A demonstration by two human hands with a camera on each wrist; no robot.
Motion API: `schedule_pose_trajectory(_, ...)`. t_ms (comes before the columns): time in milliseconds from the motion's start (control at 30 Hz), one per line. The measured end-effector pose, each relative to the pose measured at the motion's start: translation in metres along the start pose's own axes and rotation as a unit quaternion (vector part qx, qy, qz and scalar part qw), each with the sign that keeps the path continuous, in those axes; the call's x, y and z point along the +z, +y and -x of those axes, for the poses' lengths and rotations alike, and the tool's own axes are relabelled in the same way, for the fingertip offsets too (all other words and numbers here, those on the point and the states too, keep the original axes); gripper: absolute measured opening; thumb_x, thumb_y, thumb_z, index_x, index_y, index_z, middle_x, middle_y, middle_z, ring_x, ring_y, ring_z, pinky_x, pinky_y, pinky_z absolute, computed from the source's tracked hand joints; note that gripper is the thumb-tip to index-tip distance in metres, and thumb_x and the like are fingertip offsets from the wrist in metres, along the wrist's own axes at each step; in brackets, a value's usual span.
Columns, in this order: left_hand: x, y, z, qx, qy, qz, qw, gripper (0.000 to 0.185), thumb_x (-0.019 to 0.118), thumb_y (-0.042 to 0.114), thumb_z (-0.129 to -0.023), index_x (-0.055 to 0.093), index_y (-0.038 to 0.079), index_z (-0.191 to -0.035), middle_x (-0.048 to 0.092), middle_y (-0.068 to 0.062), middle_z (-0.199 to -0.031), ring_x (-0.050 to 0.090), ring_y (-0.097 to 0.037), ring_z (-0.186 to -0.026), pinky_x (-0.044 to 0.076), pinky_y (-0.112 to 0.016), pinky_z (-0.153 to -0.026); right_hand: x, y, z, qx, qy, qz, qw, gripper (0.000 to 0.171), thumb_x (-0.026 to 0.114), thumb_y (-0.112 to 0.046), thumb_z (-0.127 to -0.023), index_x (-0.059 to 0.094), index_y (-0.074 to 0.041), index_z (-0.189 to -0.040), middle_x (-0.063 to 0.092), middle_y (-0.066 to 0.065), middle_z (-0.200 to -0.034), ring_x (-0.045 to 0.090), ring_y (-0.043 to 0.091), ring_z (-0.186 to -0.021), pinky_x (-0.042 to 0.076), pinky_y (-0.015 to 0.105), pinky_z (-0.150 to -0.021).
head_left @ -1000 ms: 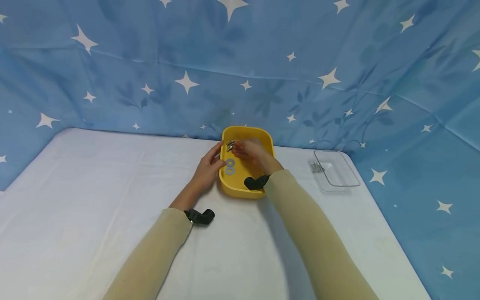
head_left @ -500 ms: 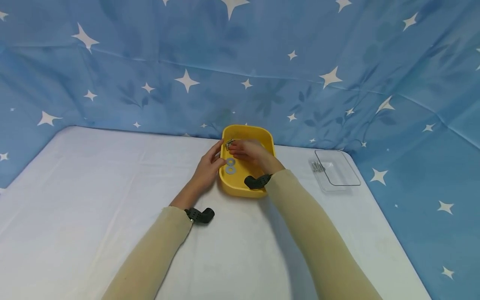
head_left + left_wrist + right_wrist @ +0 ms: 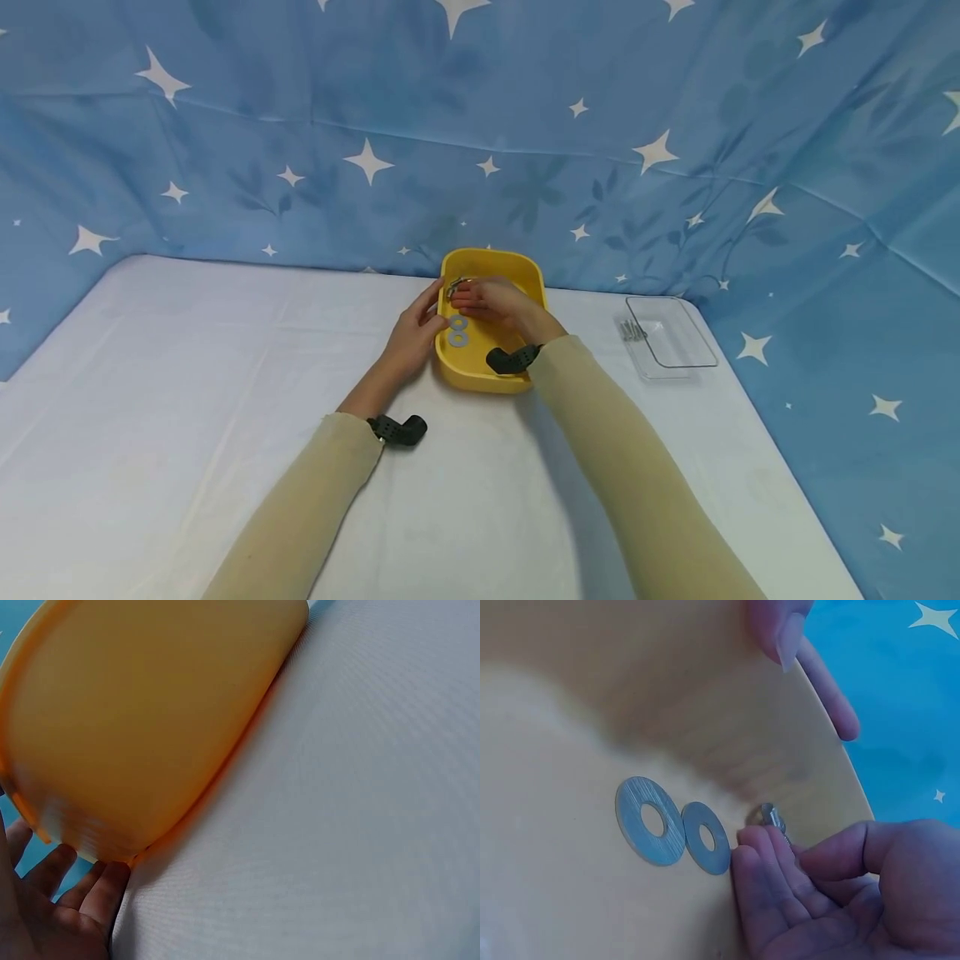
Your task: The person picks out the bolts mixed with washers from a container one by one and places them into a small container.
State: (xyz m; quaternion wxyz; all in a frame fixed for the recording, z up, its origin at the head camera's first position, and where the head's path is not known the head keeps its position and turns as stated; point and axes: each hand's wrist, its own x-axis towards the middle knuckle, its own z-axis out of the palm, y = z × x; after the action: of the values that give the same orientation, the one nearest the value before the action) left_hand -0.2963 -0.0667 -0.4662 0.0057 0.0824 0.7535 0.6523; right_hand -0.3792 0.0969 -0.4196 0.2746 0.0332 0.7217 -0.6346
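In the centre of the head view, the right hand (image 3: 840, 892) pinches what seems a small metal bolt (image 3: 771, 817) inside the yellow plastic tub (image 3: 525, 268), beside two flat steel washers (image 3: 671, 829). It looks light, stiff and slippery; best held across its shank. The left hand (image 3: 411, 337) lies relaxed against the tub's wall.

Counter (image 3: 187, 400): covered in a white cloth, creased in places.
Backdrop (image 3: 525, 125): blue fabric printed with white stars and faint leaf shapes, hung behind and to the right of the counter.
Clear plastic tray (image 3: 670, 337): on the counter's far right.
Metal bolts (image 3: 632, 332): a small cluster at the tray's left edge.
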Motion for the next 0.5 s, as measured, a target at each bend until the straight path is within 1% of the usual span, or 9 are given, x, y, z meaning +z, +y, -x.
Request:
schedule_pose_trajectory(167,-0.0012,-0.0004,0.0011,0.003,-0.006,0.005,1.0,0.072,0.049,0.014,-0.094,0.027,0.026,-0.162,0.03,-0.001,-0.168,0.037,-0.027,-0.152,0.036,-0.044,-0.123,0.0016,0.0006,-0.0012,-0.001,-0.007,0.014,1.0,0.043,0.039,-0.011,-0.108,0.048,0.0,-0.148,0.059,0.016,-0.145,0.059,0.027,-0.134,0.048,0.035,-0.113)
schedule_pose_trajectory(267,-0.0017,-0.0016,0.0003,0.004,-0.008,0.005,0.9999,0.073,0.049,0.015,-0.094,0.026,0.026,-0.162,0.029,-0.001,-0.168,0.036,-0.027,-0.152,0.035,-0.044,-0.123,0.0022,0.0011,-0.0013,-0.007,-0.006,0.02,1.0,0.042,0.039,-0.013,-0.108,0.049,0.0,-0.147,0.059,0.016,-0.145,0.058,0.027,-0.134,0.048,0.036,-0.114)
schedule_pose_trajectory(500,-0.0023,-0.0021,-0.0002,0.003,-0.003,0.008,1.0,0.072,0.05,0.014,-0.094,0.028,0.026,-0.162,0.03,0.001,-0.167,0.041,-0.029,-0.149,0.037,-0.044,-0.122,0.0035,0.0015,-0.0015,-0.012,0.0,0.022,1.0,0.042,0.04,-0.016,-0.109,0.049,0.0,-0.147,0.06,0.017,-0.143,0.059,0.029,-0.133,0.049,0.036,-0.113)
